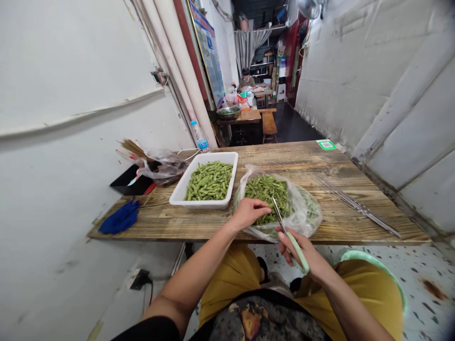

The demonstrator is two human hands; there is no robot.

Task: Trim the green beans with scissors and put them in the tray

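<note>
My right hand (313, 259) grips a pair of scissors (297, 252) with pale green handles. Their narrow metal blades point up and away from me, over a clear plastic bag (302, 219). Inside the spread bag lies a heap of green edamame pods (266, 187). My left hand (249, 212) reaches over the bag's near left side, thumb and fingers pinched on an edamame pod close to the blades; the pod is mostly hidden. Left of the bag stands a white plastic tray (202, 205) filled with more edamame pods (211, 180).
Metal skewers (359, 208) lie on the wooden table (341, 175) at right. At left are a blue cloth (121, 218), a black box (124, 182) and bagged sticks (137, 150). A water bottle (201, 137) stands behind the tray. Another person (246, 80) sits far back.
</note>
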